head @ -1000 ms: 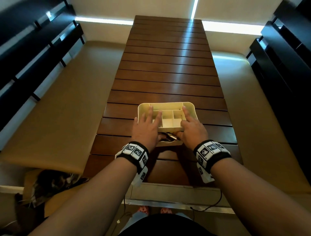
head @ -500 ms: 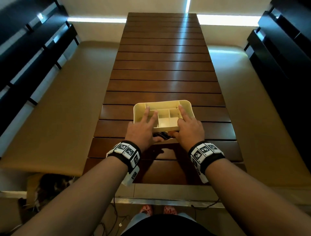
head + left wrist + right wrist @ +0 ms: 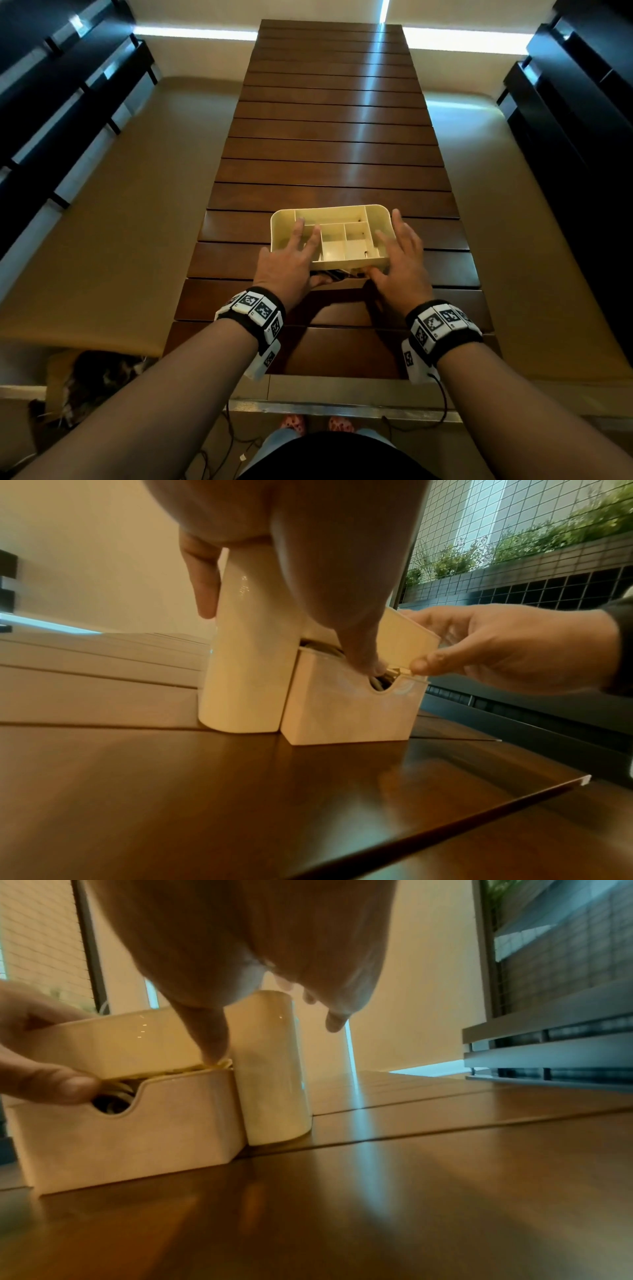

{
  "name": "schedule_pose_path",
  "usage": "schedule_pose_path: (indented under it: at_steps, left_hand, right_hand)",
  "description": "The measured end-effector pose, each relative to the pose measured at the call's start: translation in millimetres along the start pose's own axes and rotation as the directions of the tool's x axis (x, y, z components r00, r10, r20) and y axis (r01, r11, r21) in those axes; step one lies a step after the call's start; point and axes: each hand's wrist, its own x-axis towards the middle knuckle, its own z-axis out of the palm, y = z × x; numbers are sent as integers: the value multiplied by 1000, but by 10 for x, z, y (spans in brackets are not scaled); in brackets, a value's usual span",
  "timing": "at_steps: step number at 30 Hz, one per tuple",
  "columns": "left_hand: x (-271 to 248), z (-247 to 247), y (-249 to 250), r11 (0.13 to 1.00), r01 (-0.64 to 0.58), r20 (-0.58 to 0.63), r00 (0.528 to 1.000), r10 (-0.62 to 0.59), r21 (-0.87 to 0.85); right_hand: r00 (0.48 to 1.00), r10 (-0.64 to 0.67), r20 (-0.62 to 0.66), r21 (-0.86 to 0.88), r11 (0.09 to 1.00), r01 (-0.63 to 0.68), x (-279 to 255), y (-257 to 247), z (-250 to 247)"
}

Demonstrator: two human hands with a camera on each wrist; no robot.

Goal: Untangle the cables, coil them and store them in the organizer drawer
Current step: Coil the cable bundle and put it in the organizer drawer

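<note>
Cream drawer [image 3: 349, 710] pushed further into organizer [image 3: 329, 209] than second ago — cables [image 3: 330, 273] seen inside. Left hand [image 3: 287, 267], right hand [image 3: 402, 263]: fingers spread on top, thumbs pressed at drawer — storing judged nearly finished.

Dim, amber-warm in here. A cool daylight strip [image 3: 195, 33] at the far end throws a long glare down the table [image 3: 308, 147]. Edges bow outward; up close, left hand [image 3: 291, 520] and right hand [image 3: 257, 934] are blurred.
</note>
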Motion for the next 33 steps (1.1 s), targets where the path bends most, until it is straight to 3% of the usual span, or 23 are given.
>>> schedule_pose_path:
  at_steps: [3, 7, 12, 18, 22, 26, 31, 33]
  left_hand:
    - [8, -17, -26, 1000, -16, 15, 1000, 16, -7]
    - [3, -32, -86, 997, -71, 52, 996, 71, 3]
    - [12, -19, -104, 996, -86, 20, 996, 86, 8]
    - [22, -5, -113, 996, -81, 9, 997, 81, 32]
    - [-6, -19, -124, 994, -104, -14, 994, 105, 33]
    - [-41, -142, -186, 994, -75, -111, 990, 84, 77]
    - [217, -185, -300, 989, -129, 67, 989, 133, -66]
    - [254, -136, -333, 988, -137, 77, 987, 143, -75]
  right_hand:
    - [999, 50, 21, 92, 994, -51, -15, 39, 55]
    - [999, 27, 22, 40, 999, -28, -21, 50, 40]
    - [990, -140, -3, -226, 965, 135, -35, 18, 52]
    - [960, -276, 45, -273, 921, 278, 144, 21, 94]
    - [960, -281, 11, -311, 911, 270, 138, 10, 95]
    - [970, -241, 25, -317, 919, 236, 131, -35, 79]
    - [971, -215, 105, -320, 917, 238, 149, -52, 1]
    - [965, -226, 134, -348, 901, 260, 175, -35, -42]
